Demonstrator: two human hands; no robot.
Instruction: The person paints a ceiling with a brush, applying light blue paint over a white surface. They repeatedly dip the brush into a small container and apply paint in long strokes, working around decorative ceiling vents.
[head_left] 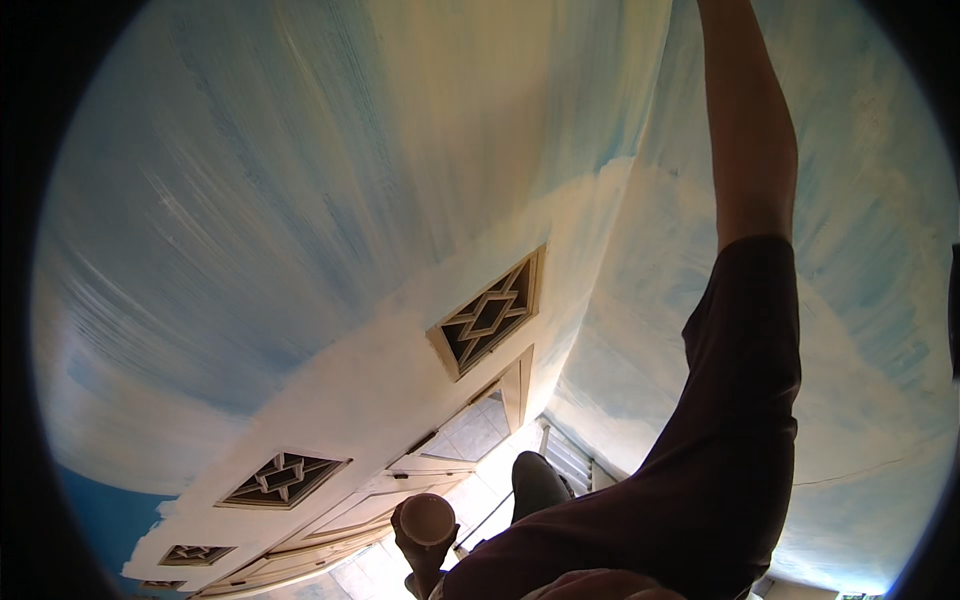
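Note:
My left hand [420,545] grips a round light-coloured cup or pot [428,518] near the bottom centre, its fingers wrapped round the sides. My right arm [750,150], in a dark short sleeve, reaches straight up past the top edge, so the hand on it is out of sight. It is raised along a painted surface [860,250] with pale blue and cream streaks. A dark trouser leg [535,480] shows below, beside the cup.
On the left wall [300,200] are diamond-patterned vent grilles [490,310], [283,478] above cream-framed doors or windows [450,435]. A corner seam runs down the middle. A metal railing or ladder [575,450] and pale tiled floor [375,570] show far below.

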